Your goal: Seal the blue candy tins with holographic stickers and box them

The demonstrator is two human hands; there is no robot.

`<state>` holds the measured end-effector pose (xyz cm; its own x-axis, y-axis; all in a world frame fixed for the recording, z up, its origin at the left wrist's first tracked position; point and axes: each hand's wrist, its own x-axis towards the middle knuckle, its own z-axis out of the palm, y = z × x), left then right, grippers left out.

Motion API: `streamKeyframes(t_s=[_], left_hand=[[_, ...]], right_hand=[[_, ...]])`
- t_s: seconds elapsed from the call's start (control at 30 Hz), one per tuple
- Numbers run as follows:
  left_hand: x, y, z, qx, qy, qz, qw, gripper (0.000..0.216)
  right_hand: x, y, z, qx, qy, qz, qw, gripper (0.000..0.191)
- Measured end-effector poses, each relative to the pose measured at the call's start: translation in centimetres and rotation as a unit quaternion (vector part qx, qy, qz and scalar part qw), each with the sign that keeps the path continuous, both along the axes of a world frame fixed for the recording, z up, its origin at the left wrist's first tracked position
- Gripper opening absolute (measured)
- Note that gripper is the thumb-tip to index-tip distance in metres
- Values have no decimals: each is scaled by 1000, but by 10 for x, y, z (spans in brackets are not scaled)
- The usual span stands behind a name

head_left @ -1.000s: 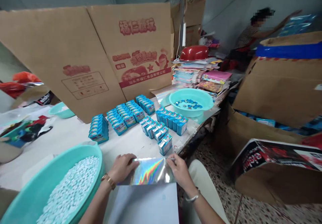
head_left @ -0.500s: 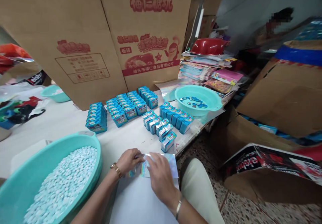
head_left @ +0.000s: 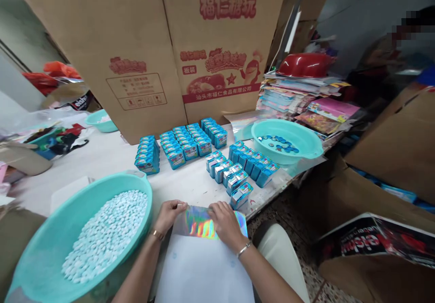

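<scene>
A large sheet with a white face point(head_left: 204, 269) lies before me, its far end showing a shiny rainbow holographic band point(head_left: 200, 227). I cannot tell whether that band is folded over or a separate piece. My left hand point(head_left: 167, 218) is closed in a pinch at the band's far left corner. Along the far edge, to the right, my right hand point(head_left: 227, 226) is closed on the sheet with bent fingers; its thumb is partly hidden. Just beyond it stands a small blue box point(head_left: 241, 196) with a silvery side, nearest in a row of several.
Left is a turquoise basin point(head_left: 34, 244) of pale candies point(head_left: 108, 235). Blue boxes point(head_left: 190, 148) stand in rows before a tall carton point(head_left: 142, 35). Another basin point(head_left: 288, 155) holds small blue pieces. An open carton point(head_left: 374, 244) is right; a person point(head_left: 384, 58) sits farther back.
My view has swung left, so things sit further right. My hands have drawn apart, and more of the rainbow band is spread between them.
</scene>
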<state>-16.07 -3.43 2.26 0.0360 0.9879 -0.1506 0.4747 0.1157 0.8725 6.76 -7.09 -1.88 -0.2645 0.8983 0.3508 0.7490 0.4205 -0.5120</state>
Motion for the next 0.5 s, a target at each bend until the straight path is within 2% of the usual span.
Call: streamKeyframes(t_s=[0.1, 0.2, 0.27, 0.33, 0.4, 0.5], left_hand=[[6, -2, -9, 6, -50, 69, 996, 56], [11, -6, -14, 19, -78, 92, 993, 53], [14, -8, -16, 21, -93, 88, 992, 52], [16, -9, -18, 19, -110, 83, 990, 51], [18, -10, -20, 18, -127, 82, 988, 49], [19, -11, -20, 21, -153, 85, 984, 45]], right_hand=[[-3, 0, 3, 5, -1, -6, 1000, 28], [-17, 1, 12, 7, 1, -14, 1000, 38], [-30, 4, 17, 4, 18, 1, 1000, 37], [-43, 9, 20, 1, 33, 15, 999, 29], [-51, 13, 18, 2, 32, 15, 999, 21], [-54, 13, 11, 10, 22, 17, 1000, 23]])
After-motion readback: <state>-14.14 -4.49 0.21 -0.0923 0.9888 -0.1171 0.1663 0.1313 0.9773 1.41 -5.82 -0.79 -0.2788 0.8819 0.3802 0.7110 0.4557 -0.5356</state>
